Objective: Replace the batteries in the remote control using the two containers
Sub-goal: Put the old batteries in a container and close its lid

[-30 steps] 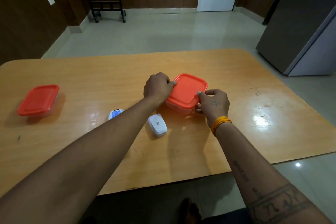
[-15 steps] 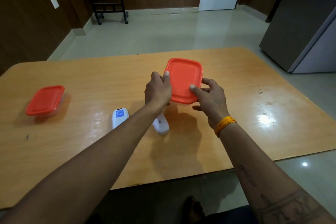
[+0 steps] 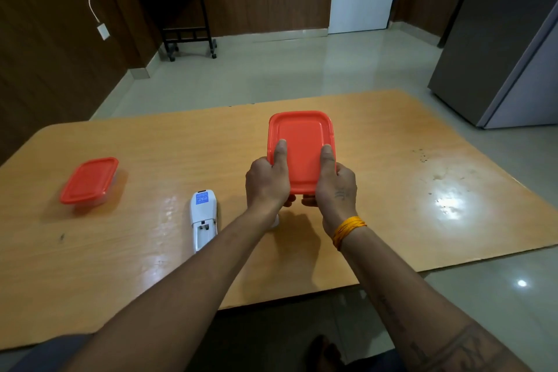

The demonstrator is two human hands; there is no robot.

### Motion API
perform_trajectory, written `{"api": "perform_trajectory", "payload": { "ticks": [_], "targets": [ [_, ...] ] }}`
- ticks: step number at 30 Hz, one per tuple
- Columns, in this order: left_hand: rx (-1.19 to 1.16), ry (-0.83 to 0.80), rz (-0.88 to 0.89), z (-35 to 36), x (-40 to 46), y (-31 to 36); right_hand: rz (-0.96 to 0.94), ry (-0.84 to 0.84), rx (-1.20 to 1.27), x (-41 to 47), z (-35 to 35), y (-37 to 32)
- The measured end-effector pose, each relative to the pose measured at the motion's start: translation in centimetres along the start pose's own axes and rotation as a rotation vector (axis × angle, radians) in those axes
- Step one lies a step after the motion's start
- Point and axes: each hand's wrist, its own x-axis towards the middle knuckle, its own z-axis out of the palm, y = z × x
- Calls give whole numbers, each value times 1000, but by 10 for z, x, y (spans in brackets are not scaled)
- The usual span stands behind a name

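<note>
I hold a red-lidded container (image 3: pixel 302 142) above the table, tilted so its lid faces me. My left hand (image 3: pixel 267 181) grips its left side and my right hand (image 3: pixel 335 184) its right side, both thumbs pressed on the lid. The white remote control (image 3: pixel 203 214) lies face down left of my left wrist, its battery bay open. A small white piece (image 3: pixel 275 222), likely the battery cover, shows just under my left wrist. A second red-lidded container (image 3: pixel 89 180) sits shut at the table's far left.
The wooden table (image 3: pixel 422 190) ends close to me and at the right. A grey fridge (image 3: pixel 507 39) stands beyond the right edge. A black side table (image 3: pixel 184 15) with a small pot is against the far wall.
Both hands lifted the container off the table and tipped its lid toward me. My thumbs moved onto the lid. The camera tilted up, showing more of the remote.
</note>
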Motion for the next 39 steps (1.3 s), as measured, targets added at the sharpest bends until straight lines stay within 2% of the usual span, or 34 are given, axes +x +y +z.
{"api": "perform_trajectory", "payload": {
  "ticks": [4, 8, 12, 17, 24, 28, 31, 35, 39],
  "targets": [
    [51, 14, 26, -13, 0, -2, 10, -104, -39, 0, 0, -1],
    [165, -33, 107, -19, -9, -13, 20, -11, -103, 17, -10, -5],
    [155, -152, 29, -17, -17, -14, -33, -15, -159, 23, -23, -4],
    [-4, -134, -74, -15, 11, 14, -57, -89, -172, 20, -22, -1],
    [71, -93, -73, -14, 20, 7, 17, -91, -147, 27, -14, 4],
    [79, -57, -52, -22, 20, 9, -2, -103, -141, 28, -8, 4],
    [138, -41, 27, -23, 13, 15, -13, -55, -170, 34, -12, -1],
    [180, -64, 135, -16, -7, 8, -11, 104, -206, 54, -38, -4],
    [39, -224, -2, -2, -14, 0, 76, 127, -189, 66, -62, -1]
  ]
}}
